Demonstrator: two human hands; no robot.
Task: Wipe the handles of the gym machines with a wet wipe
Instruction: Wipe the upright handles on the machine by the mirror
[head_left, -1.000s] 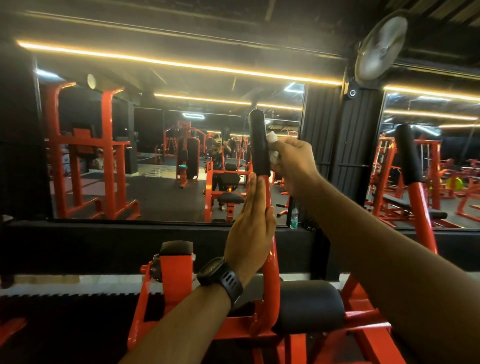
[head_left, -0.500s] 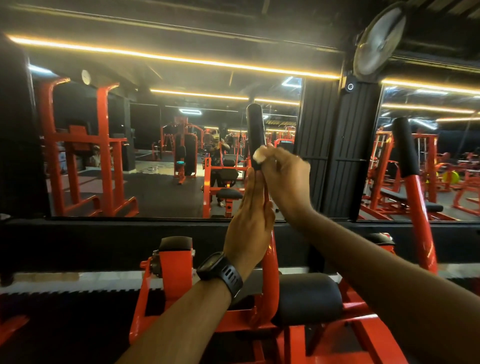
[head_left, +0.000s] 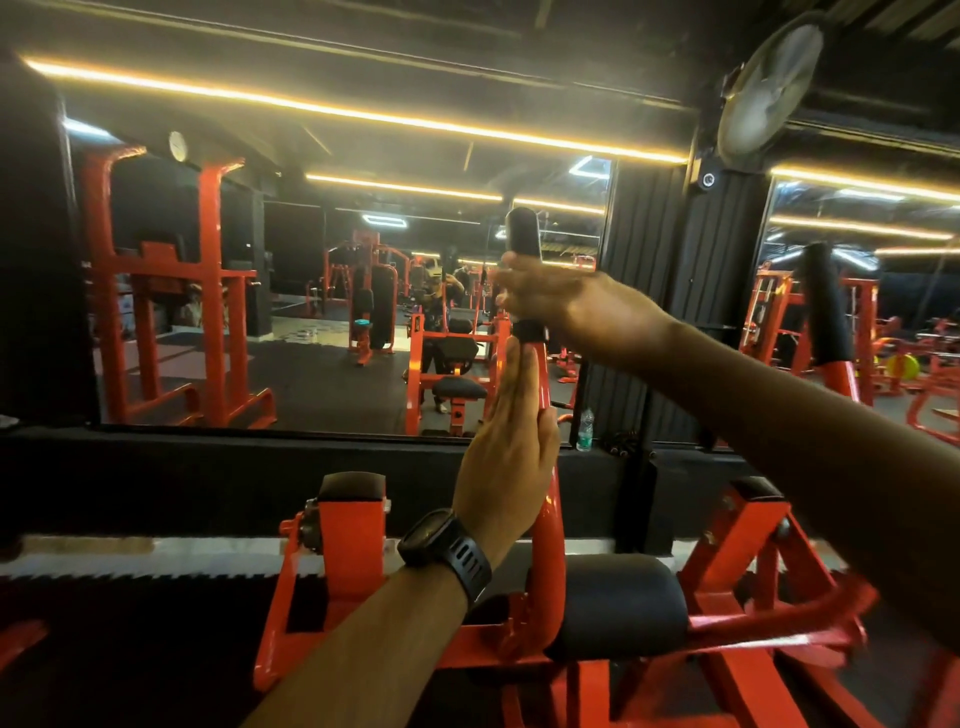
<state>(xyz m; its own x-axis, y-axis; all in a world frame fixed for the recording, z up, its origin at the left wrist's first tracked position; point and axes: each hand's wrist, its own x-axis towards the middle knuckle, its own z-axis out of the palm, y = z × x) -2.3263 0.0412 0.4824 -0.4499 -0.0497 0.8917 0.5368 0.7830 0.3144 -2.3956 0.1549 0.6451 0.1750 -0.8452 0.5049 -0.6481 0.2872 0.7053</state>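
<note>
Dark rubber floor (head_left: 104, 649), pale strip (head_left: 104, 551) running along the wall base. Orange machine frame (head_left: 353, 571) stands on the floor, with a black seat pad (head_left: 618, 603) mounted on the frame. Black ledge (head_left: 208, 467) under the mirror; water bottle (head_left: 584, 428) upright at its top edge, just beside the black pillar (head_left: 649, 312).

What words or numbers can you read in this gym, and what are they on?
No text here can be read.
Numbers on the wall clock: too small.
Label on the water bottle: blurred.
Face of the watch: dark, nothing shows.
The black handle: no print in sight.
</note>
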